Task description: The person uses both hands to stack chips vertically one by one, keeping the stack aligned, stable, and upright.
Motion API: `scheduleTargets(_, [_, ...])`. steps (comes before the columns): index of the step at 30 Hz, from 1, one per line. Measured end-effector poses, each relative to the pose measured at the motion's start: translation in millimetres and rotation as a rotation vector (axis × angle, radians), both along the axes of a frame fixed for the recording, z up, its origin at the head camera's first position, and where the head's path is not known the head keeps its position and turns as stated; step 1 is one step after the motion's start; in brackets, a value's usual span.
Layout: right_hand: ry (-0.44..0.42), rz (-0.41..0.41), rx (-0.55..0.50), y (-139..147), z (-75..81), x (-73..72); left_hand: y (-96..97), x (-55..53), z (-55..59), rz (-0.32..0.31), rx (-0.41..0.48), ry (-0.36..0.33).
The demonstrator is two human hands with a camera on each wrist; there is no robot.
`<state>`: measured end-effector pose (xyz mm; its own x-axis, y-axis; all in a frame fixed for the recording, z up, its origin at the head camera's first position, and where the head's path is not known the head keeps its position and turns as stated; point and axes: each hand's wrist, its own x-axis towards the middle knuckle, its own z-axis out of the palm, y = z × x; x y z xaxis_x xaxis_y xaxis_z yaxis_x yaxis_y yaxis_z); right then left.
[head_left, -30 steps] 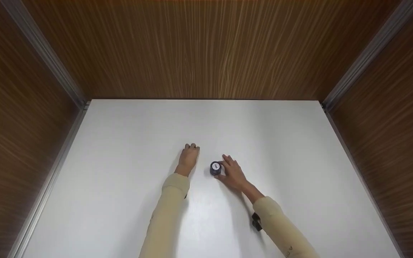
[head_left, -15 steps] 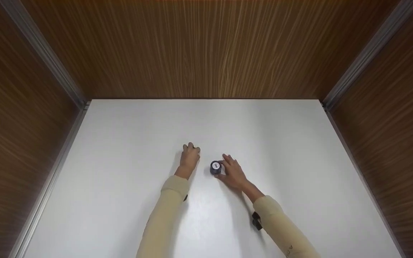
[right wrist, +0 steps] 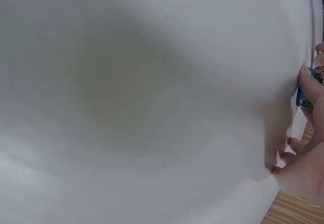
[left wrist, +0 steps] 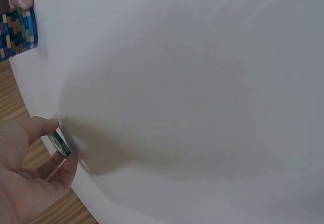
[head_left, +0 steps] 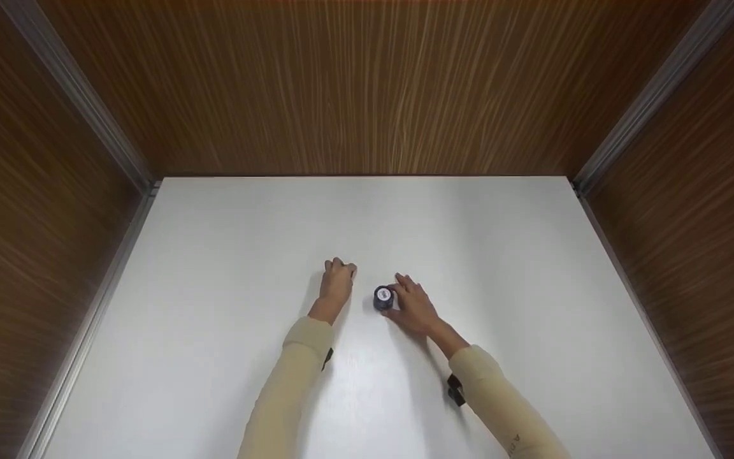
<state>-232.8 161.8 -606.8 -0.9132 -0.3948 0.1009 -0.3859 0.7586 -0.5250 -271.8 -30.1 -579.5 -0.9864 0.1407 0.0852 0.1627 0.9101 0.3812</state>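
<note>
A stack of poker chips (head_left: pixel 383 299) stands upright on the white table, its top chip dark with a white centre. My right hand (head_left: pixel 417 310) holds this stack from the right, thumb and index finger on its side, the other fingers spread. In the left wrist view the stack (left wrist: pixel 19 32) shows many-coloured chip edges. To the stack's left and a little farther away is my left hand (head_left: pixel 338 282). Between its thumb and fingers it pinches a single green poker chip (left wrist: pixel 61 144), tilted on edge, close to the table surface. From the head view that chip is hidden.
Brown wood-grain panels (head_left: pixel 367 89) enclose the white table (head_left: pixel 227 255) at the back and both sides. Metal rails (head_left: pixel 80 347) run along the side edges. Dark wrist devices (head_left: pixel 455 390) hang under the sleeves.
My left hand shifts slightly and its wrist turns, with the forearm drawn back a little towards me and to the left. My right hand and the stack stay put.
</note>
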Motion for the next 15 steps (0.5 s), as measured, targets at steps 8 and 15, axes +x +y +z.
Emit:
scheduleTargets(8, [-0.011, -0.025, 0.032, -2.8, 0.7, -0.5, 9.1, 11.2, 18.4, 0.012, 0.060, -0.002])
scheduleTargets(15, [-0.038, -0.047, 0.049, -5.2, 1.9, 0.8, 22.4, 24.3, 40.1, -0.012, 0.101, -0.018])
